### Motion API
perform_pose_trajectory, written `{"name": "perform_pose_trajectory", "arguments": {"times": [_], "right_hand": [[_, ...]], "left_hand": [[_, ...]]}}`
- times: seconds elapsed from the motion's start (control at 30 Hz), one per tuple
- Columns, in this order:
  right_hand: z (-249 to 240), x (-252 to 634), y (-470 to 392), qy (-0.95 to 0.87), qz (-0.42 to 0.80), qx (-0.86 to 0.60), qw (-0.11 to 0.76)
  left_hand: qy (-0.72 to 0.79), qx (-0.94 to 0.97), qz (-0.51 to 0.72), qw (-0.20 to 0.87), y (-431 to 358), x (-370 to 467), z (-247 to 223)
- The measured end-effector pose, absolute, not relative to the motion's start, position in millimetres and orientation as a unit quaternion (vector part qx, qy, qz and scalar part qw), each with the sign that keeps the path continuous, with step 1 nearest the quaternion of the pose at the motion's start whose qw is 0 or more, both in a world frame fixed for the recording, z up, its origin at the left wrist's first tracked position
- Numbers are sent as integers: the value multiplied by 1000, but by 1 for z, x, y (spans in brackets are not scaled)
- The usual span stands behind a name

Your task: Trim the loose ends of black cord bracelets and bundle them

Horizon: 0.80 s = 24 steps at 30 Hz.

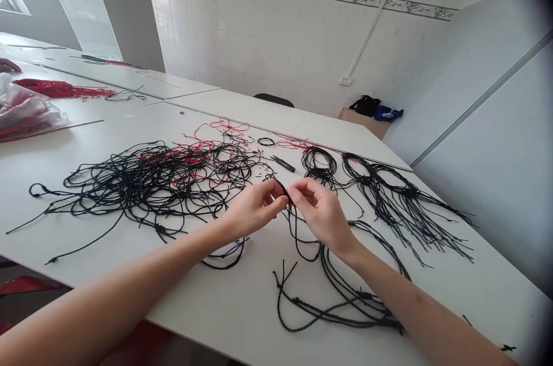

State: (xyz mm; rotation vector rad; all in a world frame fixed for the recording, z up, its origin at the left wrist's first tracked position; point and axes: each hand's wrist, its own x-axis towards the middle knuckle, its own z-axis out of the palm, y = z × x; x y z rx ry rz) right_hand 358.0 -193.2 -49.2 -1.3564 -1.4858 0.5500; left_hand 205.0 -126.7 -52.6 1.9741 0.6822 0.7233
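Observation:
My left hand (259,204) and my right hand (322,210) meet above the table, each pinching a black braided cord (295,227) between thumb and fingers. A loop of that cord hangs below my fingertips. The exact spot where they grip it is partly hidden by the fingers. Just beyond my hands lies a pair of black thread snips (283,163). A large tangle of black cords (142,178) spreads to the left of my left hand. Under and beside my right forearm rest more looped black cords (337,311).
Tied bundles of black cord (406,190) lie at the right. Red threads (224,124) and a small black ring of cord (265,142) lie farther back. At the far left are a plastic bag (26,106), red strands (60,88) and another person's hand (8,65).

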Motion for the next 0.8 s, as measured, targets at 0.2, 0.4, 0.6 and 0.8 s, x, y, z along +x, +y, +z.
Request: {"name": "perform_pose_trajectory", "arguments": {"times": [0.2, 0.4, 0.6, 0.8], "right_hand": [[-51, 359, -193, -631, 211, -573, 480], [-49, 357, -196, -633, 223, -580, 461], [-46, 356, -196, -649, 205, -585, 441], [-44, 353, -199, -656, 190, -584, 439]], "left_hand": [[264, 810, 301, 428, -125, 204, -51], [273, 814, 310, 409, -126, 204, -49], [278, 819, 309, 396, -127, 205, -49], [284, 826, 323, 364, -131, 204, -46]]}}
